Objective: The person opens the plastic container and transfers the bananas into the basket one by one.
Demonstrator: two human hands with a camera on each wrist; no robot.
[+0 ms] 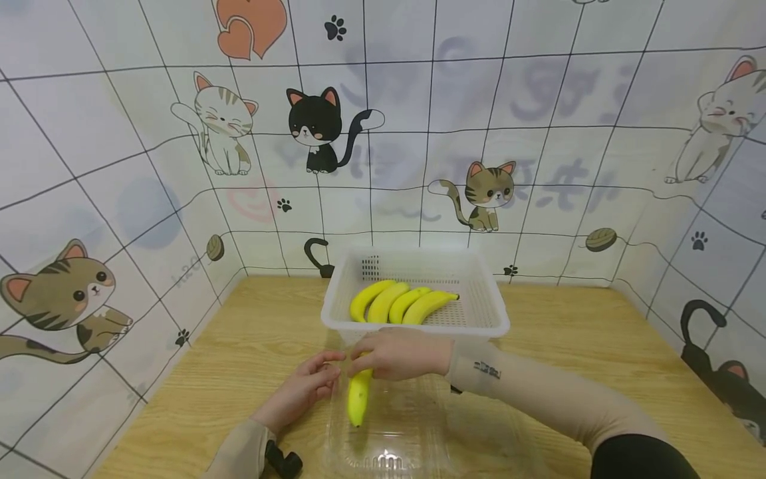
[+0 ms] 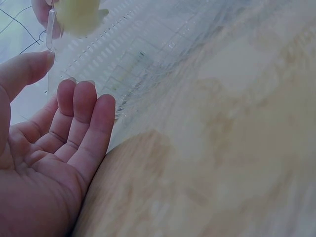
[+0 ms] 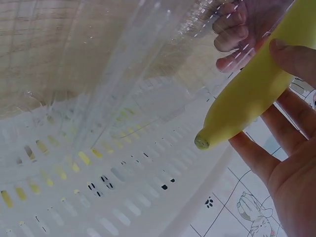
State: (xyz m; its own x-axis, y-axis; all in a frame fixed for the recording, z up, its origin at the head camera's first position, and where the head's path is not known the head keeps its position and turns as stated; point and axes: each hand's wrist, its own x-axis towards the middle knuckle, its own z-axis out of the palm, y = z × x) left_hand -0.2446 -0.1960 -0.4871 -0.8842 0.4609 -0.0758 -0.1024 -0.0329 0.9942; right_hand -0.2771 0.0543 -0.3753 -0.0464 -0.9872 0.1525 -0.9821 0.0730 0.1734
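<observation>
My right hand (image 1: 397, 352) grips a yellow banana (image 1: 359, 399) by its upper part, over the left side of a clear plastic container (image 1: 407, 426). In the right wrist view the thumb lies along one side of the banana (image 3: 247, 101) and the fingers along the other. At the container's left edge is my left hand (image 1: 305, 386); in the left wrist view its thumb (image 2: 29, 69) and index finger pinch the clear rim, with the other fingers loosely bent. Several more bananas (image 1: 395, 303) lie side by side in a white slotted basket (image 1: 479, 322) behind the container.
The wooden table (image 1: 275, 319) meets walls covered with a cat-print grid sheet (image 1: 401, 153) at the back and sides. A clear lid-like part (image 1: 485, 426) spreads to the container's right. A black wrist device (image 1: 283, 460) sits at my left sleeve.
</observation>
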